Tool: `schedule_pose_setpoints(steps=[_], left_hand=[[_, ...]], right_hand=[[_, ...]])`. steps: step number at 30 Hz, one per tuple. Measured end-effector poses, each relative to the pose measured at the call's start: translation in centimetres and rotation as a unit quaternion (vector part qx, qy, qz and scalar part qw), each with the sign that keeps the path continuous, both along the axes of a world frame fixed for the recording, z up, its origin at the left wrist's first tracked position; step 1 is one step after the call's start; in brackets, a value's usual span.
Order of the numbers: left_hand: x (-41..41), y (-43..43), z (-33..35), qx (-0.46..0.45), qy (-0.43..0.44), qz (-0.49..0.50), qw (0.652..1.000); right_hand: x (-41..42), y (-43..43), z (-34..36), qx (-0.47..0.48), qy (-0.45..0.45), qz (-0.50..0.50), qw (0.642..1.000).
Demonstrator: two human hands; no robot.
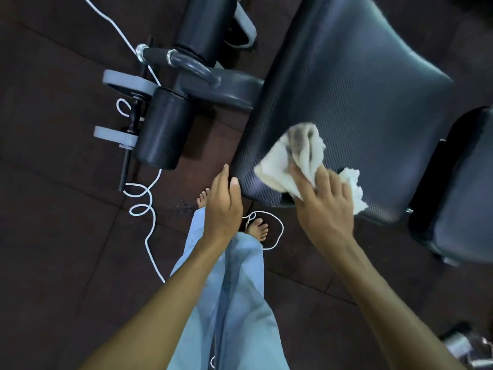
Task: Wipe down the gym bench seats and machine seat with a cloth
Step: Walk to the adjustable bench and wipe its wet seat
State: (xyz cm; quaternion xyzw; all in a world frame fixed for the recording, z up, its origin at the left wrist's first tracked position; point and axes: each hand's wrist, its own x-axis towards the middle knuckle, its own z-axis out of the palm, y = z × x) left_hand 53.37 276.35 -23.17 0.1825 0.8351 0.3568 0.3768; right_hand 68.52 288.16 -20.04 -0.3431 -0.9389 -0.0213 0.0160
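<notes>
Both forearms reach forward: my right hand (324, 201) presses the cloth (293, 158) flat-fingered onto the bench seat (346, 84); my left hand (222, 201) cups its edge, fingers loosely curled.

Black bench seat (354, 84) w/ cloth (290, 156) on it, white cord (149, 209) on floor (66, 236)

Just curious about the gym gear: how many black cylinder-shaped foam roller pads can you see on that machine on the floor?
2. One roller pad lies near the grey plates at left; the other roller pad sits higher, at the top edge. More may be hidden outside the view.
</notes>
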Motion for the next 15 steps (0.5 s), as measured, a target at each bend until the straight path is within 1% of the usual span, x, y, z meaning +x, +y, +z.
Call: schedule_pose_setpoints(steps=[1, 2, 4, 6, 8, 9, 10, 11, 13, 15], left_hand=[[-0.1, 0.5, 0.5, 0.005, 0.011, -0.023, 1.000], [-0.2, 1.1, 0.8, 0.003, 0.028, -0.045, 0.999], [-0.3, 2.1, 1.1, -0.021, 0.069, -0.089, 0.993], [-0.3, 2.9, 0.9, -0.048, 0.121, -0.121, 0.984], [-0.5, 3.8, 0.5, -0.052, 0.179, -0.153, 0.971], [-0.6, 4.3, 0.4, -0.053, 0.203, -0.165, 0.964], [-0.7, 4.9, 0.3, -0.055, 0.212, -0.171, 0.961], [-0.8, 5.6, 0.4, -0.055, 0.206, -0.174, 0.961], [-1.3, 6.9, 0.6, -0.049, 0.186, -0.180, 0.965], [-1.9, 8.1, 1.0, -0.037, 0.198, -0.203, 0.958]], right_hand=[[2.2, 0.3, -0.1, -0.010, -0.005, -0.002, 1.000], [4.2, 1.0, -0.2, -0.016, -0.010, -0.029, 0.999], [7.1, 3.1, -0.1, -0.035, -0.020, -0.134, 0.990], [7.2, 5.5, 0.3, -0.075, 0.005, -0.254, 0.964], [4.8, 7.0, 0.3, -0.070, 0.053, -0.366, 0.926], [3.2, 7.0, 0.1, -0.060, 0.062, -0.399, 0.913], [1.7, 6.4, -0.1, -0.048, 0.060, -0.402, 0.912], [0.5, 5.2, -0.3, -0.039, 0.057, -0.379, 0.923], [-0.1, 1.9, -0.2, -0.038, 0.054, -0.288, 0.955], [2.3, -0.3, -0.2, -0.052, 0.043, -0.190, 0.980]])
